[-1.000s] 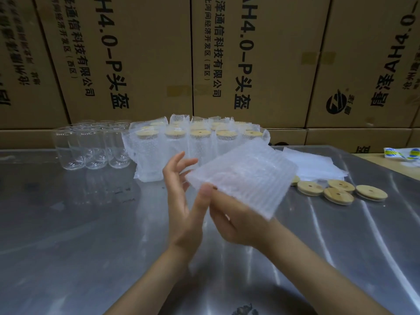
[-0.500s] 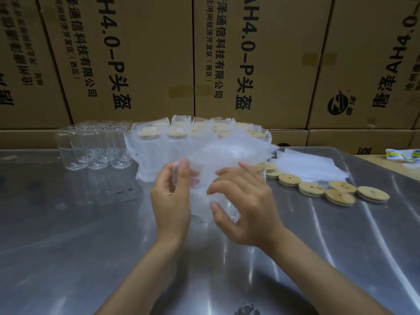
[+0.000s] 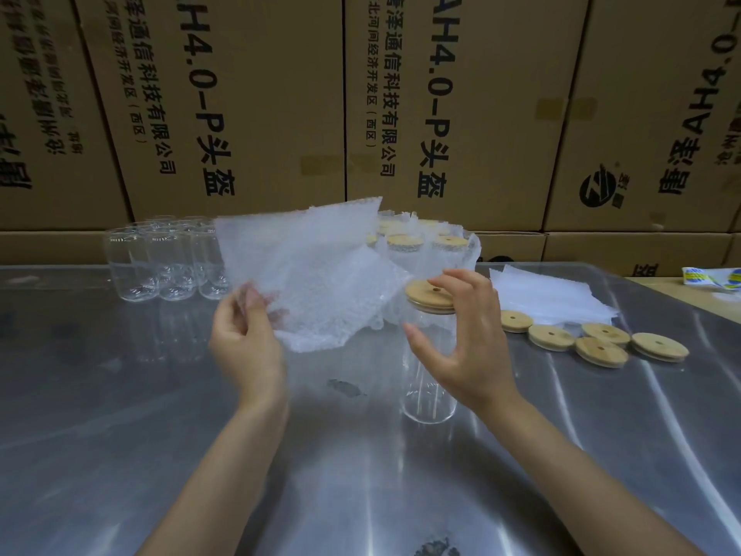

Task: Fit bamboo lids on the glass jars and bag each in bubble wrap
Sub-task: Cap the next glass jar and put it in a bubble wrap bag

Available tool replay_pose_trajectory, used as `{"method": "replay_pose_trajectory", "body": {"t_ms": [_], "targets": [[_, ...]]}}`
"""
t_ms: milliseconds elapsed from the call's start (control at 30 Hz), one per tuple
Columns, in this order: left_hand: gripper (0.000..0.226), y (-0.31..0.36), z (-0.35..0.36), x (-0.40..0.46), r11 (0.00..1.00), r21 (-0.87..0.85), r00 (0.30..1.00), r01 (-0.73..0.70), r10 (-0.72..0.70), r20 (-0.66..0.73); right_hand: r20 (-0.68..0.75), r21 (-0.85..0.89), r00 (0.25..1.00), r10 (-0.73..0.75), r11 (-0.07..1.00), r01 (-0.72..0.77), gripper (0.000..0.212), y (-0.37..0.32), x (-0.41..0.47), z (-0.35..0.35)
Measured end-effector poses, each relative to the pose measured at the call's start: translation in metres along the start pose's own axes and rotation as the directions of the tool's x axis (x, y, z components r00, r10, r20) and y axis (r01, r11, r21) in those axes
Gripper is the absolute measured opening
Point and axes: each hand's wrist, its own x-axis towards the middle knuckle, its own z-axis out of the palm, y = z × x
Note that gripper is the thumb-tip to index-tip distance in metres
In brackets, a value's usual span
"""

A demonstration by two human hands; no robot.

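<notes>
Left hand (image 3: 244,339) pinches the bubble-wrap bag (image 3: 308,274); right hand (image 3: 461,339), fingers spread, hovers at the lidded jar (image 3: 429,379) at the bag's four o'clock.

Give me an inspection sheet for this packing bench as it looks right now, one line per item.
Surface: shiny metal table, smudged near its middle.
Job's things: lidded jar upright in front of the right hand; bubble bag held up; bare jars back left; bagged jars behind; five loose lids and a stack of bags on the right.
Clutter: printed wrapper at far right.
Hands: left hand pinches the bubble bag; right hand open beside the lidded jar, fingertips near its lid.
Cables: nothing seen.
Surroundings: stacked cardboard boxes behind.
</notes>
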Motion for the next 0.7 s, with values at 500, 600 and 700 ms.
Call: {"method": "replay_pose_trajectory", "body": {"t_ms": [500, 600, 700], "targets": [[0.013, -0.029, -0.012, -0.04, 0.349, 0.481, 0.372, -0.804, -0.336, 0.865, -0.192, 0.249, 0.872, 0.451, 0.882, -0.401, 0.057, 0.037, -0.005, 0.003], [0.033, -0.031, -0.012, -0.037, 0.369, 0.529, 0.425, -0.764, -0.328, 0.843, -0.226, 0.332, 0.809, 0.542, 0.824, -0.459, 0.055, 0.048, -0.006, 0.001], [0.045, -0.028, -0.011, -0.038, 0.334, 0.576, 0.477, -0.747, -0.334, 0.813, -0.244, 0.414, 0.745, 0.621, 0.761, -0.499, 0.049, 0.056, -0.006, 0.0]]}}
